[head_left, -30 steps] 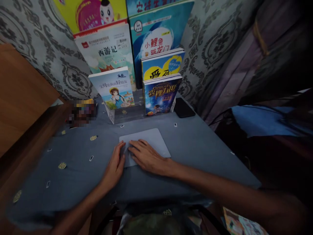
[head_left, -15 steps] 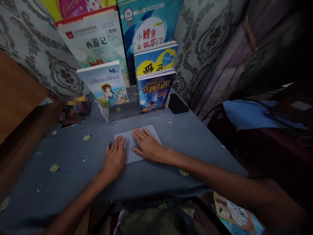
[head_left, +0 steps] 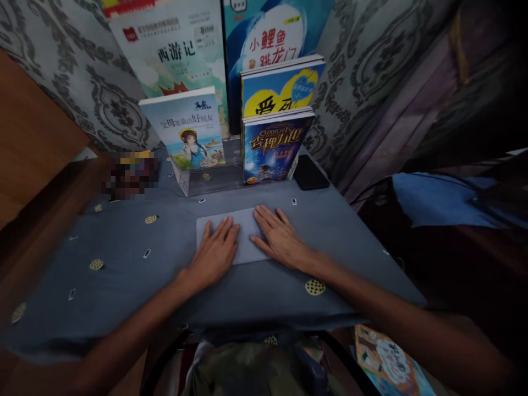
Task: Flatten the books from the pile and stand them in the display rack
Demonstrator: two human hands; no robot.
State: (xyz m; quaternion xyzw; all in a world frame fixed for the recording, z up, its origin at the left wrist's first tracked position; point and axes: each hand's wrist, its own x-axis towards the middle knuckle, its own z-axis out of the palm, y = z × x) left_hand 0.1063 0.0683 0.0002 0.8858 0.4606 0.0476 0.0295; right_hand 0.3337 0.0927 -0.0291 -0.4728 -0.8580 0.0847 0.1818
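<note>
A thin pale grey rectangular mat [head_left: 246,234], like a mouse pad, lies flat on the cloth-covered table. My left hand [head_left: 216,250] rests palm down over its left part, fingers loosely spread. Over the right part lies my right hand [head_left: 282,237], also palm down, its thumb apart from the fingers. Between the hands the mat's middle shows bare; its right end is hidden under my right hand. Neither hand grips anything.
Behind the mat, a clear acrylic stand [head_left: 214,180] holds a light blue book [head_left: 192,132] and a dark blue book [head_left: 270,148]. Taller books stand behind. A black phone [head_left: 311,173] lies right of the stand. A blurred dark item [head_left: 131,175] sits at the left.
My left hand has slid right from the mat's left edge onto its surface. My right hand has shifted right along the mat. The camera view has also moved slightly.
</note>
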